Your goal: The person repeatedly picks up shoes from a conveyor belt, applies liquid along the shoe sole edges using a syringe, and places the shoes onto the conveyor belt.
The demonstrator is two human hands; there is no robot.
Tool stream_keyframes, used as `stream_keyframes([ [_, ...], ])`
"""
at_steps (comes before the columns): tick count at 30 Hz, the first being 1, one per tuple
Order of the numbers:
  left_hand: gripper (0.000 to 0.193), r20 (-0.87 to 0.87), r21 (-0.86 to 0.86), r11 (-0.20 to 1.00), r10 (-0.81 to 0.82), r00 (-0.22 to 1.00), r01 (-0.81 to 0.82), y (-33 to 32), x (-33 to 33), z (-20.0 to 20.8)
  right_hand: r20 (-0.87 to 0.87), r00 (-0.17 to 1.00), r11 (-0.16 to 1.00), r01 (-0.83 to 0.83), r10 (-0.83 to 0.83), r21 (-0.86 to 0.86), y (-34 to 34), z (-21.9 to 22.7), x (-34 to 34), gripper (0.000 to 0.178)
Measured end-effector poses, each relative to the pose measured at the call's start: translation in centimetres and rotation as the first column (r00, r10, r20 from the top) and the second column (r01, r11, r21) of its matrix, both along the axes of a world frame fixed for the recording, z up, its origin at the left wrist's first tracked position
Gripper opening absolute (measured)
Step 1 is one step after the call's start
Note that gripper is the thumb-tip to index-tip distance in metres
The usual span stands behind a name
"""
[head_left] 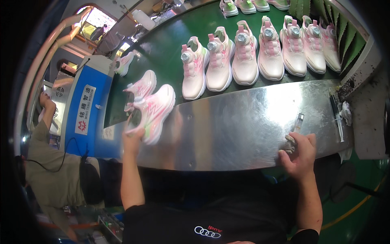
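Note:
My left hand (133, 140) grips a pink-and-white sneaker (156, 107) by its heel end, raised and tilted over the left part of the metal ledge (227, 126). Just behind it is a second pink sneaker (145, 84), partly covered by the held one. At the right of the ledge, my right hand (302, 156) has its fingers closed around a small, crumpled grey piece (289, 144), probably cloth; its exact kind is unclear. A small clear tube with a metallic end (300, 122) is right beside those fingertips.
Several pale pink sneakers (245, 57) with dial closures stand in a row on the green belt (162, 49). A syringe (336, 118) and white crumpled tissue (346, 113) lie at the right. A blue machine housing (91, 97) borders the left; another person's arm (48, 110) is beyond it.

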State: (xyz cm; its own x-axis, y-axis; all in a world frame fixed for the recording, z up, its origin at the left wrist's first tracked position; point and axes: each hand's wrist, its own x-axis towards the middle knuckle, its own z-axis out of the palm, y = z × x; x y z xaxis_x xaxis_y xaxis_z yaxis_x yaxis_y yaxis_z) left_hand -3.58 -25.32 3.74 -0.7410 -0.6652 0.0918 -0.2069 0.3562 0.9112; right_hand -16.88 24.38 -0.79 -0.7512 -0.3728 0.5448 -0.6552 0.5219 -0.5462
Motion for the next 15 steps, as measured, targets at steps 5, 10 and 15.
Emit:
stream_keyframes([
  [5, 0.083, 0.280, -0.401, 0.885, -0.129, 0.951, 0.237, 8.8, 4.1, 0.1, 0.095, 0.996, 0.998, 0.004, 0.001, -0.062, 0.1, -0.2, 0.2, 0.044],
  [10, 0.080, -0.106, 0.446, 0.878, -0.139, 0.985, 0.172, 6.8, 5.5, -0.1, 0.312, 0.947, 0.976, -0.003, 0.072, -0.217, 1.4, 0.0, 0.7, 0.045],
  [15, 0.038, -0.092, 0.346, 0.938, 0.013, 0.996, 0.020, -3.2, -3.8, -3.3, 0.508, 0.847, 0.876, 0.118, 0.157, -0.468, 2.9, 0.7, 1.3, 0.048],
])
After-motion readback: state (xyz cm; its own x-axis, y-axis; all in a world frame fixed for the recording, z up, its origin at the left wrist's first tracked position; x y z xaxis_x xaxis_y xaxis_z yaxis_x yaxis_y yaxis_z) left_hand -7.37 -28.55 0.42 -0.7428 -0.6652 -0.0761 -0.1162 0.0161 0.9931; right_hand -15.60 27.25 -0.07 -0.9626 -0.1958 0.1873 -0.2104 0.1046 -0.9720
